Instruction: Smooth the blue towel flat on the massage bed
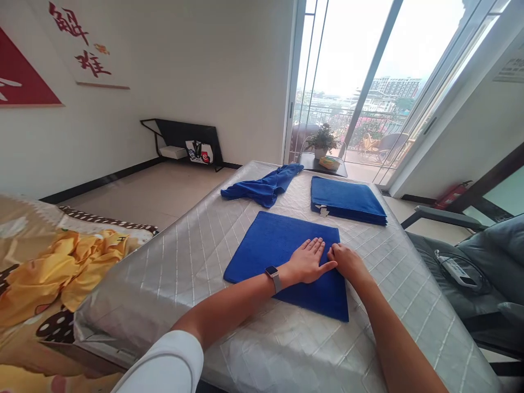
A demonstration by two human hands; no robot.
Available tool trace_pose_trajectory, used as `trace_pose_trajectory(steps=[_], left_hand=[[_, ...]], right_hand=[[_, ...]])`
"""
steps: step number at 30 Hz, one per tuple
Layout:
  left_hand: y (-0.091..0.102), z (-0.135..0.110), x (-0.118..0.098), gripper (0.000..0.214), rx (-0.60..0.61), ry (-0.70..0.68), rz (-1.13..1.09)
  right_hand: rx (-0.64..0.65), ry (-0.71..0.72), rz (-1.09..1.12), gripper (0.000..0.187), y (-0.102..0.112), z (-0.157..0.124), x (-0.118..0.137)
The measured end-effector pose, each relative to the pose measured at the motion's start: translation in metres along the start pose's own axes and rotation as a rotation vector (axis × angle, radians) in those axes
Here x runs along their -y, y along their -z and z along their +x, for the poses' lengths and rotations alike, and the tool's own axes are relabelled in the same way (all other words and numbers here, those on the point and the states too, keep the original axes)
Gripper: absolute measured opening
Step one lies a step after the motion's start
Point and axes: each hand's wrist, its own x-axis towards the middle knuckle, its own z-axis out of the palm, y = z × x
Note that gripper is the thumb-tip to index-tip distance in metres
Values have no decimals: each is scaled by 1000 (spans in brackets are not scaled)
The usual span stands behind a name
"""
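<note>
A blue towel (270,245), folded flat, lies on the silver quilted table (188,262) in front of me. My left hand (309,261), with a watch on its wrist, rests flat on the towel's right part, fingers stretched out. My right hand (346,259) sits at the towel's right edge beside the left hand, fingers curled onto the cloth. A stack of folded blue towels (346,199) lies further back on the right. A crumpled blue towel (264,186) lies at the back left.
A bed with yellow and brown bedding (53,267) stands to the left. A grey chair (483,262) holding a remote is at the right. Glass balcony doors (368,82) and a small table with a potted plant (321,144) are beyond the table.
</note>
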Motion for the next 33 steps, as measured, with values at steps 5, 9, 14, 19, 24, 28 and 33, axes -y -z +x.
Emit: trace_pose_trajectory(steps=[5,9,14,19,24,28,33], left_hand=[[19,-32,42,88,27,110,31],[36,-69,93,86,14,253,93],[42,-100,129,81,-54,370,129],[40,-100,126,88,-59,410,110],[40,-99,125,90,-74,403,103],[40,-100,126,91,-61,405,96],[41,-100,125,92,-61,415,89]], right_hand=[[-64,-26,3,28,-5,1,2],[-110,-51,16,30,-8,1,4],[-104,-81,18,31,-9,3,6],[-78,-69,27,31,-11,6,1],[-39,-63,16,30,-7,7,2],[-29,-65,-100,31,2,-1,13],[-78,-92,-116,34,-3,-14,24]])
